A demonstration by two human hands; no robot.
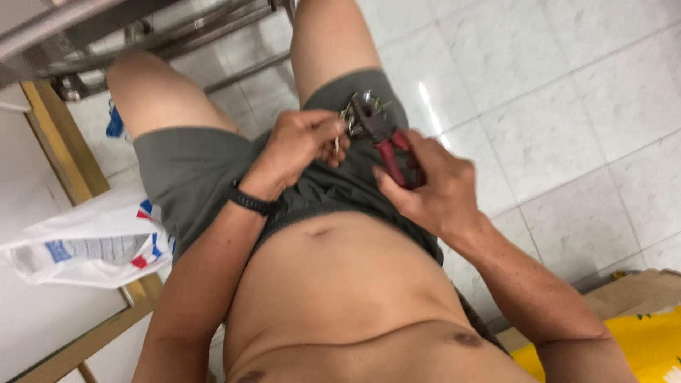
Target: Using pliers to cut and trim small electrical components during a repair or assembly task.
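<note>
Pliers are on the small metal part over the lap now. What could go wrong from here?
1. The left hand pinches the small metal part right beside the pliers; a slip could nip the fingers.
2. The right hand works over the lap, so a dropped part may fall onto the tiled floor.

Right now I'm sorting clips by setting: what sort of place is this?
Probably a home, perhaps a kitchen or utility corner: a white tiled floor, a metal frame and a plastic bag. The seated person's right hand grips red-handled pliers; the left hand holds small metal pieces.
</note>
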